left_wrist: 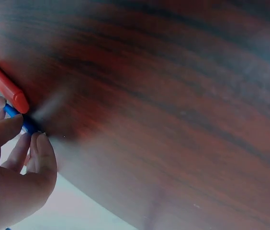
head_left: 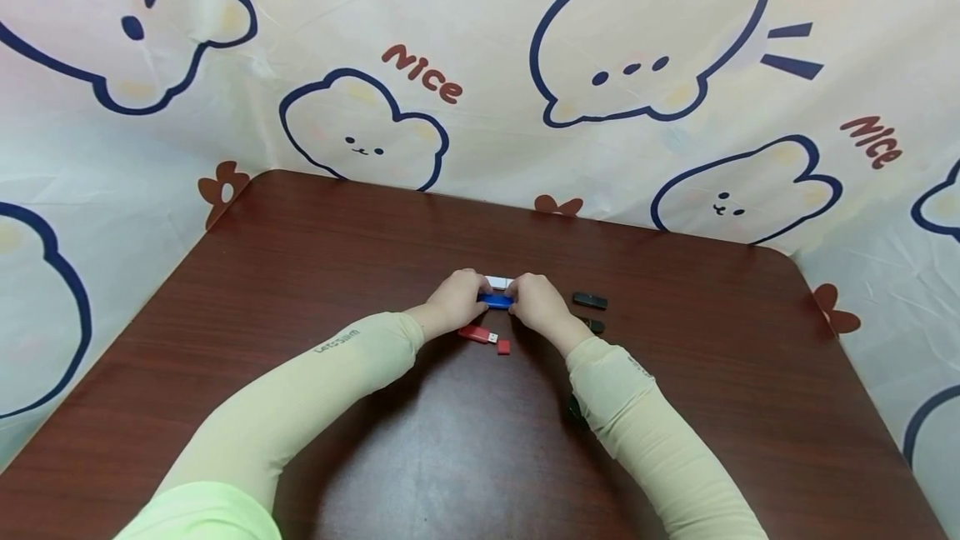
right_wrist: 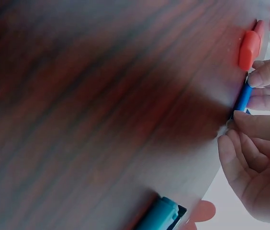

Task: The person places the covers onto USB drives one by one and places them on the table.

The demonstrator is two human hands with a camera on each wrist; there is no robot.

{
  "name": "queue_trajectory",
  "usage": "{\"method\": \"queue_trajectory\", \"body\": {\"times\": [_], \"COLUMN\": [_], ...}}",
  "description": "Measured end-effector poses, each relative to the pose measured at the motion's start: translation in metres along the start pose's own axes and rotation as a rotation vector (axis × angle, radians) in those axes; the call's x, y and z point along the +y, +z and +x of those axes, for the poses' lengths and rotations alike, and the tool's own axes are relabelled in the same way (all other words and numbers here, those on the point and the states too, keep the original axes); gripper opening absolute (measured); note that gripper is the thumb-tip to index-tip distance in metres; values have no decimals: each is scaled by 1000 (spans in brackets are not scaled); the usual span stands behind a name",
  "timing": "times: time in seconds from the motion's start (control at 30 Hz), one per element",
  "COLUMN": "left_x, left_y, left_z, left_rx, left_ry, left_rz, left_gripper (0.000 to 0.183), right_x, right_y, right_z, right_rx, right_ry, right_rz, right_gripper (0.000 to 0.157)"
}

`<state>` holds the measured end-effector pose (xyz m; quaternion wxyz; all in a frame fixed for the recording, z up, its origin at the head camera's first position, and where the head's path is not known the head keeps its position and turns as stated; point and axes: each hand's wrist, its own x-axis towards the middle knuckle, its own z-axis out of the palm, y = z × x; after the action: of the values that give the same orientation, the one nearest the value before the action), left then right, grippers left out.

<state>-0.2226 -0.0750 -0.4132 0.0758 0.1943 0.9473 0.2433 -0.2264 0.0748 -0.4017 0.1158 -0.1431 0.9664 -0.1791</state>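
Note:
Both hands meet at a blue USB stick point(head_left: 496, 301) low over the table. My left hand point(head_left: 455, 301) pinches its left end between thumb and fingers. At the other end, my right hand point(head_left: 542, 304) pinches it too, as the right wrist view also shows for the blue stick point(right_wrist: 243, 98). Just behind it lies a white USB stick point(head_left: 498, 282), partly covered by the fingers. Nearer the body is a red USB stick point(head_left: 476, 333) with its metal plug bare, and its red cap point(head_left: 504, 347) sits apart to the right.
To the right of my right hand lies a black USB stick point(head_left: 590, 301), with another dark stick point(head_left: 593, 326) partly behind the wrist. A dark green object point(head_left: 576, 412) shows beside the right sleeve. Printed cloth point(head_left: 495, 140) borders the brown table point(head_left: 420, 457).

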Motion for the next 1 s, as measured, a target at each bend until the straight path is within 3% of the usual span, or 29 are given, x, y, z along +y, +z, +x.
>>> {"method": "queue_trajectory", "body": {"times": [0.2,0.33,0.57,0.77,1.0], "left_x": [-3,-5,-8,-9,-4], "left_y": [-5,-15,-29,-27,-24], "left_z": [-4,-11,-20,-22,-21], "left_rx": [-12,-75,-225,-275,-319], "left_ry": [-27,-39,57,82,68], "left_rz": [-57,-70,-1,24,32], "left_gripper": [21,17,17,15,16], "right_x": [3,6,2,-6,-11], "right_y": [-1,-6,-18,-16,-6], "right_z": [-2,-6,-21,-30,-35], "right_rx": [-11,-26,-120,-229,-235], "right_ry": [23,49,56,11,-5], "right_rz": [27,24,24,-23,-65], "right_gripper": [24,21,12,18,20]}}
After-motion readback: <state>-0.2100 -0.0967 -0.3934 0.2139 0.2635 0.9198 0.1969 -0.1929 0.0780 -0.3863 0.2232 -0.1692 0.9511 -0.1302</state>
